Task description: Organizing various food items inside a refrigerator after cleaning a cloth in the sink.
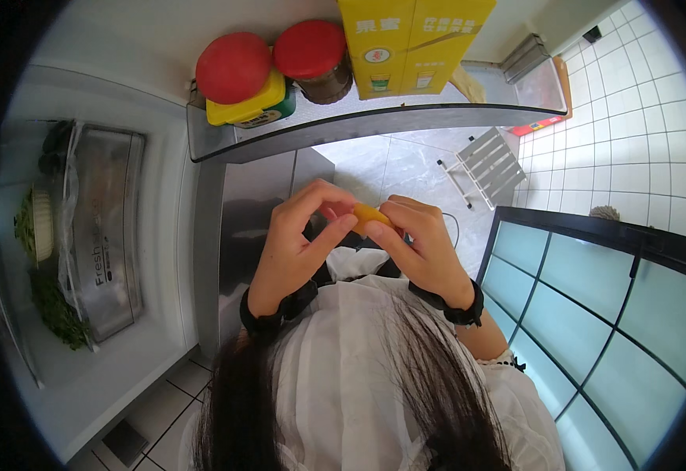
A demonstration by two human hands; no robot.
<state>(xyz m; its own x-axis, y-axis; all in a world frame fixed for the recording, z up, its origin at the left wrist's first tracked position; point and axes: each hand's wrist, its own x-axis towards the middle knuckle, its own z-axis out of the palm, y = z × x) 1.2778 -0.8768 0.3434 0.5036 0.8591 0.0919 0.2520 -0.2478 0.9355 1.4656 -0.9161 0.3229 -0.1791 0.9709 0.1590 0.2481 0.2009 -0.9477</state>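
In front of my chest, a small orange-yellow object [369,218], perhaps a piece of fruit, is pinched between the fingertips of both hands. My left hand [304,229] grips its left end with thumb and fingers. At the other end, the thumb and curled fingers of my right hand [419,235] hold it. The fingers cover part of it, so its full shape is hidden. Dark bands circle both wrists. Just beyond the hands runs the door shelf [372,126] of an open refrigerator.
A red round object [234,68], a yellow-and-green tub [251,106], a red-lidded jar [313,59] and a yellow carton [410,47] stand on the door shelf. Left is the refrigerator interior with a clear drawer [110,235]. A folding stool [487,168] and framed glass door [584,306] are right.
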